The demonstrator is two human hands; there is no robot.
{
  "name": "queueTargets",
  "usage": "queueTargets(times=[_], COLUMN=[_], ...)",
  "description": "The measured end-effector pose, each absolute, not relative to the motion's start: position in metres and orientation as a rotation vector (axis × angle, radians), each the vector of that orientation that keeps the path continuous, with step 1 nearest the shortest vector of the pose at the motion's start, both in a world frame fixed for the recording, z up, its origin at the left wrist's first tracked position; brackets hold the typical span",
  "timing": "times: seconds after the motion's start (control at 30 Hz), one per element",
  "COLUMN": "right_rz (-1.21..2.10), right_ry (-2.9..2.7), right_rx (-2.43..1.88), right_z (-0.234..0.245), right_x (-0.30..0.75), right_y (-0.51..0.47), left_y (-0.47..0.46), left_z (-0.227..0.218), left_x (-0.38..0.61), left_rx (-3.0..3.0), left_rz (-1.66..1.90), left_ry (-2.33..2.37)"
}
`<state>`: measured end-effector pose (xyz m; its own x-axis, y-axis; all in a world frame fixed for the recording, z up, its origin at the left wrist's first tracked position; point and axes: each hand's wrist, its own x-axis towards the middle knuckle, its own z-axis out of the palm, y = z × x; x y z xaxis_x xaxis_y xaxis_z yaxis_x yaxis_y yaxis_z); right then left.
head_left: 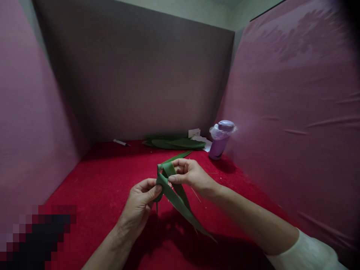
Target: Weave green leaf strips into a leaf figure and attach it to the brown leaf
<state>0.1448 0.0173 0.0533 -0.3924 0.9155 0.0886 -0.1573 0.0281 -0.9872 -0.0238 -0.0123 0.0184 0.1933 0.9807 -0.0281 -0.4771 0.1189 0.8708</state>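
Long green leaves (180, 205), folded together at one end, are held up over the red cloth. My left hand (142, 198) pinches the folded part between thumb and fingers. On the other side, my right hand (192, 176) grips a looped strip of leaf with its thumb and fingertips. Two long leaf ends hang down to the lower right, and another sticks out toward the back. A thin stem points downward below my left fingers. Parts of the fold are hidden behind my fingers.
At the back lies a pile of green leaves (177, 143) beside white papers (204, 142). A purple cup (218, 147) with clear plastic stands to its right, and a syringe-like item (120, 142) to its left. Pink-covered walls flank the red cloth (104, 176).
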Motion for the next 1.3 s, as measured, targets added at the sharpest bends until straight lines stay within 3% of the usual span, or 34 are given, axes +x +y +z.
queueTargets(times=[0.5, 0.83, 1.3], right_rz=[1.596, 1.812, 1.554], right_ry=[-1.395, -1.371, -1.301], right_rx=[-0.724, -0.808, -0.78], right_z=[0.049, 0.05, 0.025], right_x=[0.145, 0.148, 0.14], right_y=[0.014, 0.012, 0.019], left_y=[-0.015, -0.016, -0.013], left_z=[0.023, 0.024, 0.022], left_x=[-0.022, -0.021, -0.02], left_rx=[0.916, 0.971, 1.012], left_rz=[1.218, 1.209, 1.184], left_ry=[0.706, 0.711, 0.852])
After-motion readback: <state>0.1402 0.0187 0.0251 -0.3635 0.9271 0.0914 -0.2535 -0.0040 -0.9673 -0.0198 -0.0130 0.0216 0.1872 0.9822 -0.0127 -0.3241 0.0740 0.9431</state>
